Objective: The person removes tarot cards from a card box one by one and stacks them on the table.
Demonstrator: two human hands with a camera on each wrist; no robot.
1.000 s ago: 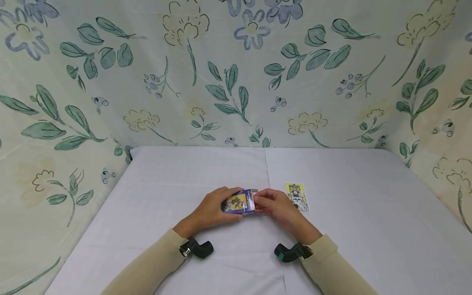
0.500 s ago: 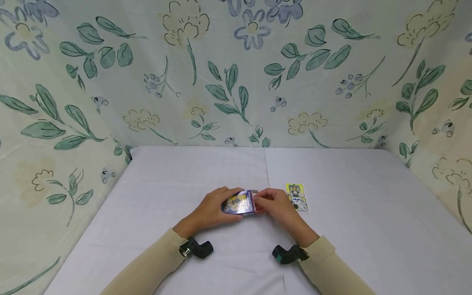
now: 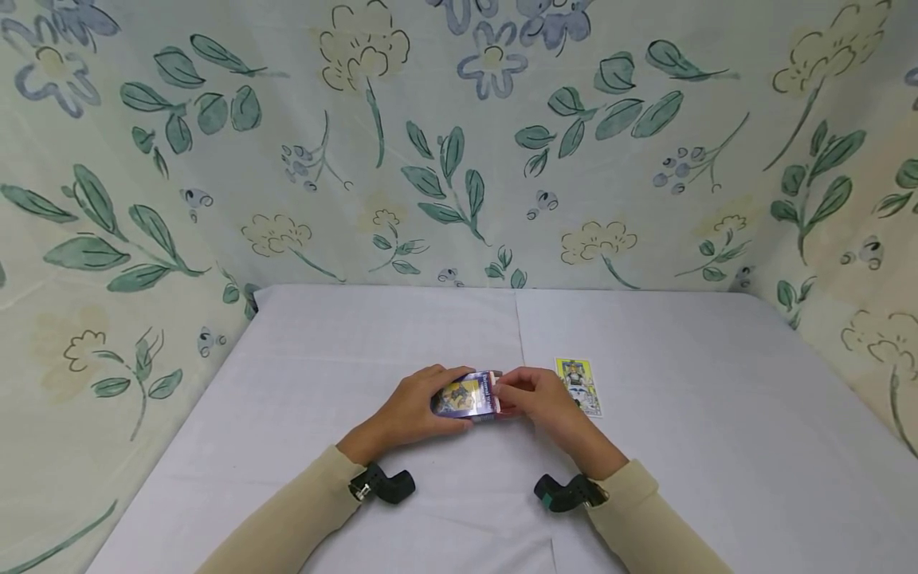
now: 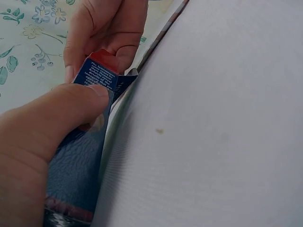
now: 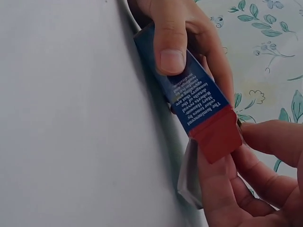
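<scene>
White cloth table (image 3: 323, 359): left hand (image 3: 409, 410) grips glossy rectangular card box (image 3: 466, 396); right hand (image 3: 538, 399) fingers pinch its end flap.

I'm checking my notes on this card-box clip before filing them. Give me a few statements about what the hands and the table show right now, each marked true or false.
1. The left hand grips the card box. True.
2. The right hand rests flat on the table, away from the box. False: its fingers pinch the box's red end flap.
3. A single card lies face up on the white table, to the right of the hands. True.
4. The box is mainly green. False: it is blue with white print and a red end.
5. Both arms wear light, long sleeves. True.
</scene>
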